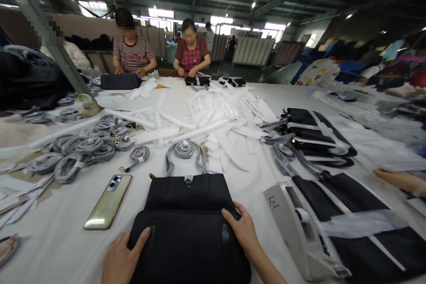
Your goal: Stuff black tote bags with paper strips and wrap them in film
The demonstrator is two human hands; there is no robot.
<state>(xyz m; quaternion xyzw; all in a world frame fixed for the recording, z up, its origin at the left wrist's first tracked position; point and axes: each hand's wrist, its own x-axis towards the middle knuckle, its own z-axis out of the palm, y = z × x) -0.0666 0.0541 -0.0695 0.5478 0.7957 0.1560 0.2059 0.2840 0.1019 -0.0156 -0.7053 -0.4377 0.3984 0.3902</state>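
Observation:
A black handbag (189, 239) lies in front of me on the white table, its flap folded back away from me. My left hand (124, 255) grips the bag's left side, thumb on top and fingers partly hidden behind the edge. On the right edge, my right hand (242, 226) holds the bag the same way, near the fold of the flap. Beyond the flap lies the bag's grey-wrapped handle (169, 159), with a coiled grey-wrapped strap (184, 148) inside its loop. Another small coiled strap (140, 154) with a gold clasp rests to the left.
A phone (108, 202) lies left of the bag. A tape dispenser (299, 230) stands to the right, beside black bags (362, 230) with white strips. Coiled straps (83, 146) and white padding scraps (213, 120) cover the table's middle. Another person's hand (401, 181) is at far right; two people work opposite.

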